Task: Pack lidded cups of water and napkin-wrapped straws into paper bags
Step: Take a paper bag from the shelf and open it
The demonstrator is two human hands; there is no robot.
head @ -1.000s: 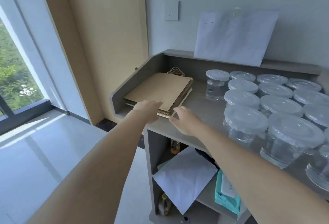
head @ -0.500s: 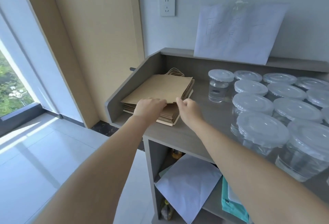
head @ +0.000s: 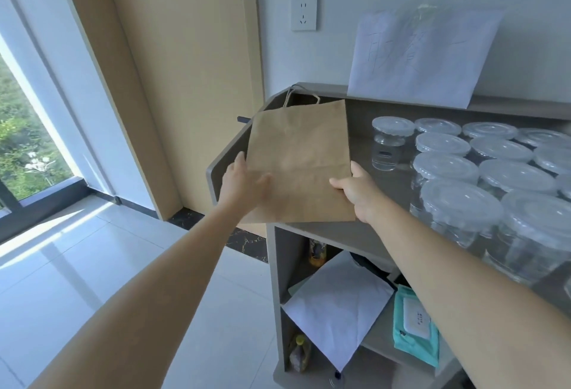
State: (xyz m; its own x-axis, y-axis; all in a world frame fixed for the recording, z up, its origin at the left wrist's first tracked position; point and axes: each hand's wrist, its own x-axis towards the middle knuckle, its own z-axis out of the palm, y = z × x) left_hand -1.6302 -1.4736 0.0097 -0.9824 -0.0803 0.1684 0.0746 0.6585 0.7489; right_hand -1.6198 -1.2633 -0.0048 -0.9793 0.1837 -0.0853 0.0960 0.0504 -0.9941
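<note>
The paper bag [head: 296, 160] was brown and flat, not yet opened up. A fold ran across its lower part. Two thin string handles [head: 301, 99] stuck up from its top edge. Both hands held it up in the air over the left end of the counter [head: 355, 235], with its top leaning away from the person.

The left hand [head: 244, 181] gripped the bag's left edge, thumb on the front and fingers tucked behind. The right hand [head: 358, 194] pinched the right edge low down, the same way.

The raised side wall [head: 222, 160] of the counter was just behind the left hand. To the right stood many clear cups [head: 457, 212] with lids and water inside, packed close together. A strip of bare counter lay between the bag and the nearest cups. Left of the counter there was open floor [head: 92, 265].

The counter was grey. Under it, a shelf held a white sheet [head: 340, 308], a blue-green pack of wipes [head: 415, 336] and a small bottle [head: 298, 354]. A sheet of paper [head: 423, 55] leaned on the white wall, near a wall socket [head: 304, 13]. A tan door [head: 185, 80] and a big window [head: 27, 141] stood on the left.
</note>
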